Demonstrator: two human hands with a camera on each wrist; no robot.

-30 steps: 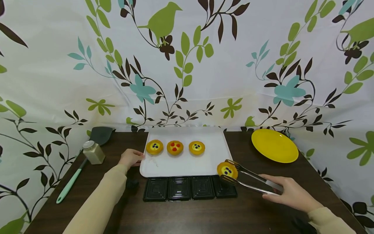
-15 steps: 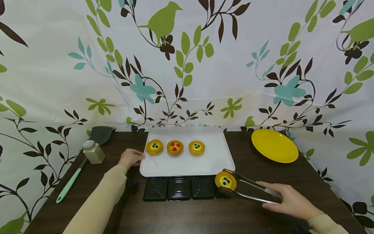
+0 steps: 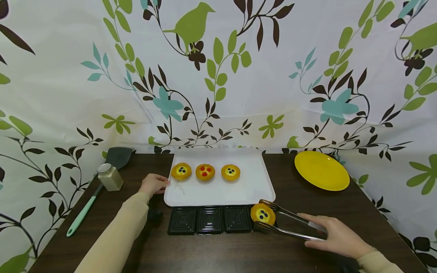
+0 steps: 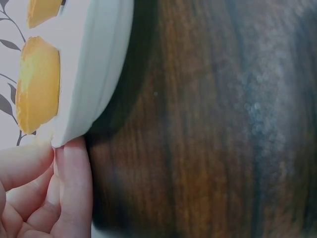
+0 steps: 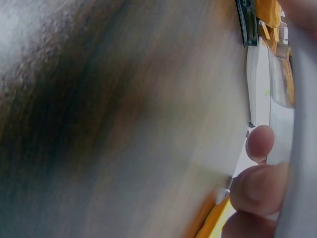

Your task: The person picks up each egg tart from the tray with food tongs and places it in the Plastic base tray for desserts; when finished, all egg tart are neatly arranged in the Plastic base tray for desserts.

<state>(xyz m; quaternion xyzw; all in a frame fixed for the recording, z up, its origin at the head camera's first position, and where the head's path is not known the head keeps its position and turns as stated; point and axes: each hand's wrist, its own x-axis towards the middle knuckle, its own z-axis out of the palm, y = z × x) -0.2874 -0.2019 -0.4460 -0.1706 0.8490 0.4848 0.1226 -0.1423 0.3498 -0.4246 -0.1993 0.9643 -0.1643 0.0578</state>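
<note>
My left hand (image 3: pixel 153 184) pinches the left edge of a white tray (image 3: pixel 218 195), thumb above and fingers below, as the left wrist view shows. Three egg tarts stand in a row on it: two with dark berries and a middle tart (image 3: pixel 205 172) with red pieces. My right hand (image 3: pixel 336 236) grips metal tongs (image 3: pixel 293 233). Between the tong tips is a berry-topped egg tart (image 3: pixel 263 214), over the rightmost of several black square dishes (image 3: pixel 209 220) along the tray's front edge. Whether the tips still touch this tart, I cannot tell.
A yellow plate (image 3: pixel 321 170) lies at the back right. On the left are a jar (image 3: pixel 110 177) with a pale lid and a spatula (image 3: pixel 82 215) with a mint-green handle. A patterned cloth (image 3: pixel 218 76) hangs behind the dark wooden table (image 3: pixel 205 254).
My right hand has lowered the tongs and tart a little, leftward and toward me, onto or just above the rightmost black dish. The left hand stays at the tray edge.
</note>
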